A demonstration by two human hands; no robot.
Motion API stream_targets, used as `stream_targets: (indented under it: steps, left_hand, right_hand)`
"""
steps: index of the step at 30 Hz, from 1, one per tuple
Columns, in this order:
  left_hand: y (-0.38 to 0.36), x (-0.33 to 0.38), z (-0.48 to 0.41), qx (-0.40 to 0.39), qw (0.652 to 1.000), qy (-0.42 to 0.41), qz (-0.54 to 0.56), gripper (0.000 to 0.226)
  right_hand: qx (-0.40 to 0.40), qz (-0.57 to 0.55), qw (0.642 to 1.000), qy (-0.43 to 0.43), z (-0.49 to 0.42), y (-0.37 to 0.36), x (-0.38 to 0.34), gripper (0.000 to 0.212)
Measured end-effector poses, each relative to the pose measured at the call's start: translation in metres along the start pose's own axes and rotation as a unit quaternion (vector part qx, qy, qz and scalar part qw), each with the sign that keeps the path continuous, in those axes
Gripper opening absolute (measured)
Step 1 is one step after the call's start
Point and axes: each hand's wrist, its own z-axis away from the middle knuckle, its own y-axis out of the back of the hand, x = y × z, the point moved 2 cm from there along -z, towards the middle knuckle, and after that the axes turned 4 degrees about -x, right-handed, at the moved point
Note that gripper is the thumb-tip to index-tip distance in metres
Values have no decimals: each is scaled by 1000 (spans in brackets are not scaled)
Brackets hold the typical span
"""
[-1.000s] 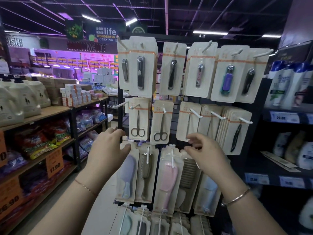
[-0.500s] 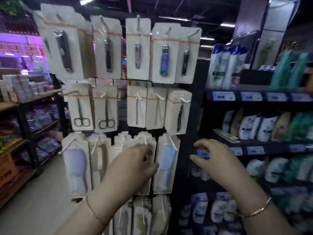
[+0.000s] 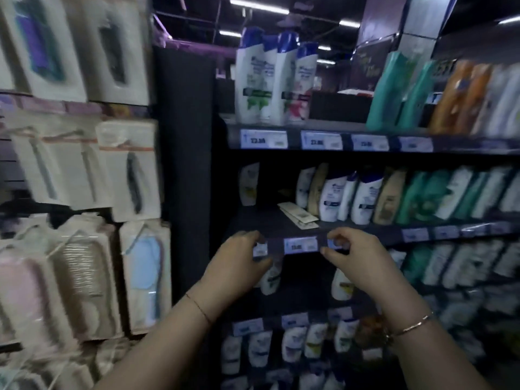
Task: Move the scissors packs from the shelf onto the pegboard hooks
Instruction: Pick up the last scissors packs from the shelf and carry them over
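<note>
The scissors packs (image 3: 298, 215) lie flat in a small overlapping pile on the middle shelf (image 3: 261, 223), just left of the shampoo bottles (image 3: 332, 197) and a little back from the front lip. Your left hand (image 3: 239, 267) and right hand (image 3: 356, 256) hover in front of that lip, near the price tags (image 3: 300, 245), both with fingers loosely curled and nothing in either grip. Judging by their look, the packs are thin card sleeves: light, fairly stiff along their length but easy to crease, and likely to slide over one another, so take one by its near end or long edges, thumb on top and fingers beneath, rather than pinching the middle. The bare stretch of shelf to the left of the pile gives you room to come in; the bottles crowd the right side and the shelf above caps your lift. The pegboard (image 3: 84, 178) hangs to your left, blurred, its hooks already crowded with carded goods.
</note>
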Motion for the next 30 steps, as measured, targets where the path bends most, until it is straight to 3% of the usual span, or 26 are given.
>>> stream_targets:
  steps: [9, 18, 25, 30]
  left_hand:
    - [-87, 2, -93, 30, 997, 64, 25, 37]
    - [-107, -10, -161, 42, 994, 91, -37, 28]
    - [-122, -19, -199, -18, 995, 79, 62, 30]
    - [-129, -22, -210, -12, 993, 89, 75, 38]
  right_hand:
    - [-24, -55, 998, 11, -94, -13, 92, 21]
    - [3, -67, 997, 28, -173, -54, 93, 26]
    - [-10, -48, 999, 5, -199, -79, 93, 44]
    - [7, -25, 1000, 18, -203, -85, 93, 31]
